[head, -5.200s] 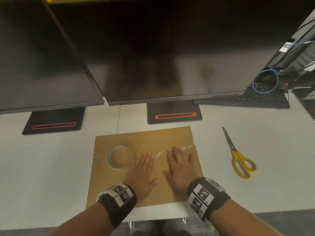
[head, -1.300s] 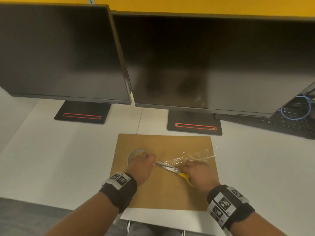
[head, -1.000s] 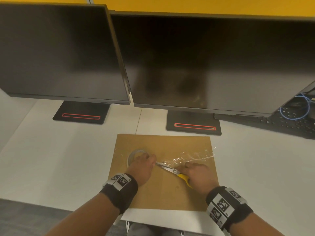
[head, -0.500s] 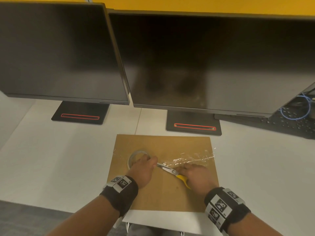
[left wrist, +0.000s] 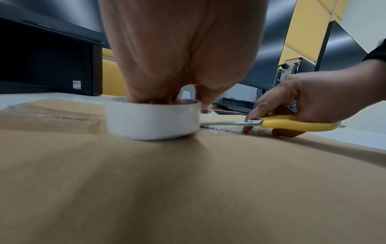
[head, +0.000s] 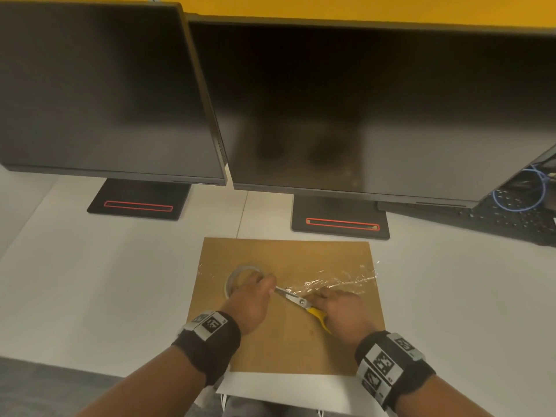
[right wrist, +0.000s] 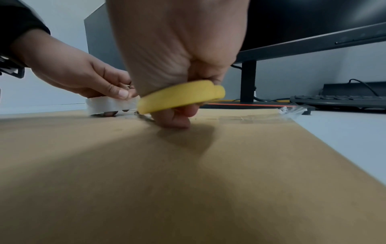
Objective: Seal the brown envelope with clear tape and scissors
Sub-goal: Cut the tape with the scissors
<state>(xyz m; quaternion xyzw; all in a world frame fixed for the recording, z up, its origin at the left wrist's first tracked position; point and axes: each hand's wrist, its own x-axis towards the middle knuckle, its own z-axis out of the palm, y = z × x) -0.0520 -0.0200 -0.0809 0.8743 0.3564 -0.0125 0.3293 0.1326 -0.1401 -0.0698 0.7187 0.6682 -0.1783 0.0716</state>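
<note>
Brown envelope [head: 288,335] lay flat on the white desk [head: 105,296], near edge overhanging the desk front. Left hand [head: 249,299] was curled over the tape roll [left wrist: 150,122], fingers down inside the core, thumb [right wrist: 122,92] pinching the outer wall. Roll sat flat on the envelope's left part; the head view only showed its far-left arc [head: 237,273], the rest was hidden under the hand.

Right hand [head: 340,311] gripped the scissors [left wrist: 271,123] by the yellow handles, fingers curled through the loops, one fingertip [left wrist: 247,129] touching the taped surface. Blades lay low and nearly level over the envelope, tips reaching the roll's right side. Blade gap: could not tell. Tips were hidden behind the roll in the left wrist view and blurred in the right wrist view, where the handle loop [right wrist: 181,97] covered most of them.

A strip of clear tape [head: 340,281] ran from the roll to the envelope's right edge, wrinkled, with its end sticking out just past that edge. Whether it was cut at the roll end: not visible, hands covered that spot.

Behind: two dark monitors [head: 361,109] on black bases, keyboard [head: 511,218] cut off at the right frame edge, blue cable loop [head: 538,188] over it.
</note>
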